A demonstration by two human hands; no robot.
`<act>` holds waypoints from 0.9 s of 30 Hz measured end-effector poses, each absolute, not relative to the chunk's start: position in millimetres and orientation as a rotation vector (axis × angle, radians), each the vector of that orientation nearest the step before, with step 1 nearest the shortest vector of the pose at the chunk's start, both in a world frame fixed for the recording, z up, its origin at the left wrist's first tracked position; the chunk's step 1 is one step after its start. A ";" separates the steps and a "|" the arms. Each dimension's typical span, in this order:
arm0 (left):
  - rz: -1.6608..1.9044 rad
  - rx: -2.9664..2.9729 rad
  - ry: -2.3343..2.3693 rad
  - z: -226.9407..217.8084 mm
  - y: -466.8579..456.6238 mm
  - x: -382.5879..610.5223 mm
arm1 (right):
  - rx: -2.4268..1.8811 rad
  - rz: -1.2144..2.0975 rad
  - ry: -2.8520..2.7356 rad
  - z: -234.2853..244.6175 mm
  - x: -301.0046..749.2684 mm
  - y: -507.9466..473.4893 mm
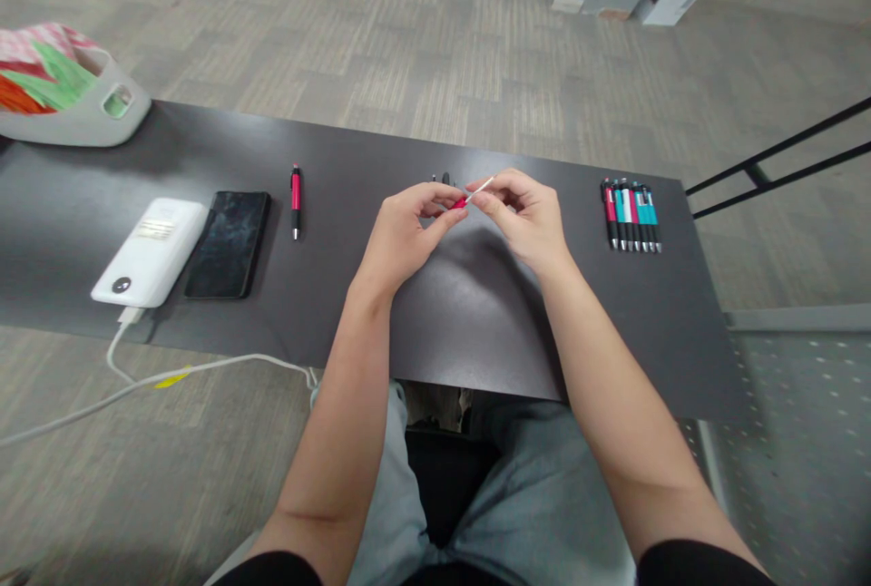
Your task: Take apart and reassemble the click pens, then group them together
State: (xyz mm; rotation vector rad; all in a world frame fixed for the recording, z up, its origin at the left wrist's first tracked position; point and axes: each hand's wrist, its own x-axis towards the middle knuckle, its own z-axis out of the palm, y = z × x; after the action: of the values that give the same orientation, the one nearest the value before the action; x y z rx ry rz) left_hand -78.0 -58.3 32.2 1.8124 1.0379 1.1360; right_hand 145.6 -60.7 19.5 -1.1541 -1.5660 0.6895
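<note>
Both hands meet above the middle of the dark table (476, 314). My left hand (408, 232) is closed around a red pen barrel (461, 201), of which only the tip shows. My right hand (523, 214) pinches a thin white refill (480, 188) that points into the red barrel's end. Small dark pen parts (442, 178) lie on the table just behind my hands. A whole red and black pen (295, 200) lies to the left, apart from the hands.
A row of several red and teal pens (631, 215) lies at the right. A black phone (228, 242) and a white power bank (151, 251) with a white cable (170, 377) sit at the left. A grey basket (102, 119) stands at the far left corner.
</note>
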 end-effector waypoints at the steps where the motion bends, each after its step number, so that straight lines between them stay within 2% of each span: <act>1: 1.143 1.801 1.051 32.2 -57.8 -78.8 | -1.154 0.684 -1.591 16.5 146.9 -59.6; 8: 1.249 1.671 1.163 29.0 -52.2 -89.7 | -1.450 0.441 -1.833 -4.4 156.5 -52.4; 15: 1.305 1.632 1.207 28.0 -51.1 -92.0 | -1.700 0.231 -2.109 0.7 142.8 -50.9; 27: 1.298 1.597 1.227 33.6 -52.7 -91.7 | -1.654 0.391 -1.966 5.3 151.0 -46.0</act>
State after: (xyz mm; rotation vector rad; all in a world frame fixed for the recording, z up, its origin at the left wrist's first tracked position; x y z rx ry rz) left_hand -91.7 -52.7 33.6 1.5968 1.2267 1.2983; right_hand 151.0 -46.0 5.3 -1.6542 -1.9659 0.3909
